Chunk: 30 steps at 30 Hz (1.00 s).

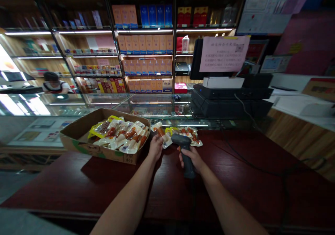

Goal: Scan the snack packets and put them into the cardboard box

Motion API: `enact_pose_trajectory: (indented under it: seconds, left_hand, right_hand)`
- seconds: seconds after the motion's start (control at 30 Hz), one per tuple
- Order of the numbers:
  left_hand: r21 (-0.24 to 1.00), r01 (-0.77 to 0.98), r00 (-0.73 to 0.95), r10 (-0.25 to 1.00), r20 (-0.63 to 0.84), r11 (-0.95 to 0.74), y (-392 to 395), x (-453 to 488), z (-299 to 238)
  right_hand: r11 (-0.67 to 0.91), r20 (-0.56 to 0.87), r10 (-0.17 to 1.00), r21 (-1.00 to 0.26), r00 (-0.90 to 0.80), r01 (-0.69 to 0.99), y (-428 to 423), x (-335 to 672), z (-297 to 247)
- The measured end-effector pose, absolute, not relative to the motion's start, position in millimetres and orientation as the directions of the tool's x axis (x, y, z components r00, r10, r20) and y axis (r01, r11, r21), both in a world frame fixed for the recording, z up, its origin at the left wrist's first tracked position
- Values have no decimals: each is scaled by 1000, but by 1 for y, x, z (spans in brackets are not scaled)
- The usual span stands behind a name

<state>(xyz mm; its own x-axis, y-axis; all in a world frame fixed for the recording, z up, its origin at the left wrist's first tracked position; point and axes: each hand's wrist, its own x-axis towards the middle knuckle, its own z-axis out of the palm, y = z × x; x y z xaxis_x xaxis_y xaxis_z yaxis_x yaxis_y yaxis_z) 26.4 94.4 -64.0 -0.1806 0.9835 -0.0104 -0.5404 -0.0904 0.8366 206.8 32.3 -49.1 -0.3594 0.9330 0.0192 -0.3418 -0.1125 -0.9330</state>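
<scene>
My right hand [193,157] is closed round the grip of a dark handheld barcode scanner [184,150], its head pointing away from me. My left hand [156,146] pinches a small clear snack packet [164,137] with a reddish sausage inside, held just left of the scanner head. Behind the scanner lies a small pile of similar packets [188,134] on the dark red counter [110,182]. To the left an open cardboard box [78,137] holds several more packets [123,134].
A black register and printer stack [230,97] with a monitor bearing a pink paper notice [223,53] stands at the back right, its cables trailing over the counter. Glass display cases and lit shelves of boxed goods fill the back. A person [53,83] sits far left.
</scene>
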Motion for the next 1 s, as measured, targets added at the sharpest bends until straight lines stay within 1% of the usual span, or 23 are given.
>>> enact_pose_trajectory:
  seconds: [0.13,0.3,0.4,0.5,0.57,0.7,0.83,0.93,1.0]
  left_hand:
    - [838,-532,-240,971,-18,-116,99,21,-75]
    - [884,-456,-264,964,-19,-107,101,21,-74]
    - [896,-430,-260,966,-8,-109,103,21,-75]
    - [886,-447,-252,968,8,-124,105,20,-79]
    - [876,-462,-261,965,13,-137,108,19,-82]
    - [852,-499,-275,961,17,-157,113,20,-84]
    - [844,-510,-277,961,22,-166,118,21,-74]
    - [849,-501,-276,961,28,-168,122,21,-61]
    - [833,-526,-267,963,31,-173,124,21,-53]
  right_hand:
    - [-170,-71,916,-960,-396,-221,34,204,-55]
    - [-209,-102,887,-959,-451,-193,39,197,-48]
    - [-170,-58,910,-956,-410,-240,48,194,-36]
    - [-91,21,937,-949,-350,-302,55,196,-28]
    - [-56,52,943,-949,-329,-311,57,197,-30]
    - [-24,77,935,-960,-346,-280,62,199,-43]
    - [21,108,934,-968,-339,-250,71,205,-51]
    - [5,86,905,-982,-417,-191,75,216,-52]
    - [-6,66,885,-988,-461,-153,75,223,-53]
